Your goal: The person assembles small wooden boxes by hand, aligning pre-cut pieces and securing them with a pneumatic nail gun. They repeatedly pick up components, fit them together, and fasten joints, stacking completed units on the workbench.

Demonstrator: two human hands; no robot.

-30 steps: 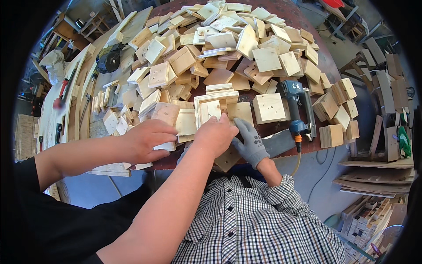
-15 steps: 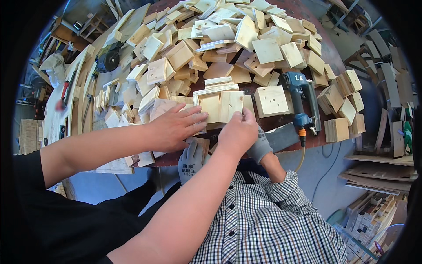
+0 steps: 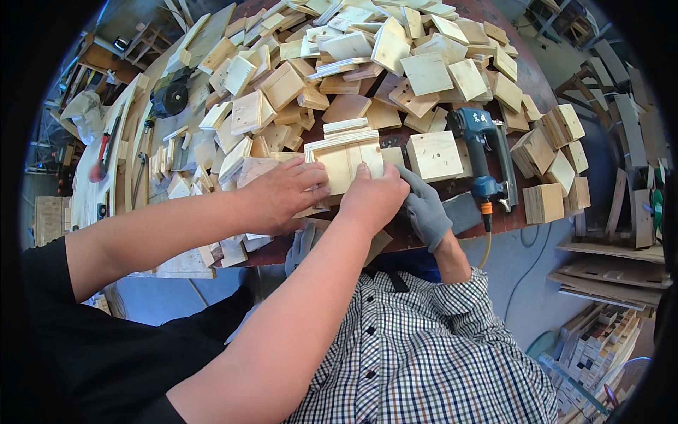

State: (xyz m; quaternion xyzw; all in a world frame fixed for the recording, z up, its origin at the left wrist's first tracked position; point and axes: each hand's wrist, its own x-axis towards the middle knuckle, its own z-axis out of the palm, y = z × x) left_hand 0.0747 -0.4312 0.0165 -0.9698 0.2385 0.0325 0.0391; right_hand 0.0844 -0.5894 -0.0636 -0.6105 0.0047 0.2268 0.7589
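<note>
So the box (image 3: 332, 166), a small tray-like thing in pale wood, sits on the dark red surface (image 3: 526, 68) right in front of the wearer, between the loose pile (image 3: 425, 74) and the near edge. Looks like light stuff to me: stiff, dry, probably not slippery, and I'd guess the thin edges could chip or split if you lean on them. Best hold is the outer walls, one hand per end, fingers kept off the top edges.

Long axis runs roughly left to right across the wearer, and the taller rim is on the far and left sides.

The gloved right hand (image 3: 427, 215) comes in at the right end, fingers bent. Its tips vanish behind the co-worker's right hand (image 3: 374, 201), so I honestly can't tell if that grip has anything in it. The gloved left hand (image 3: 296, 252) is mostly hidden under the co-worker's arm; can't read that grip either. The co-worker's left hand (image 3: 282, 194) lies flat by the left wall, and the right one has its thumb on the near side.

Nailer (image 3: 480, 155) lies off to the right, past a square block (image 3: 434, 157).
</note>
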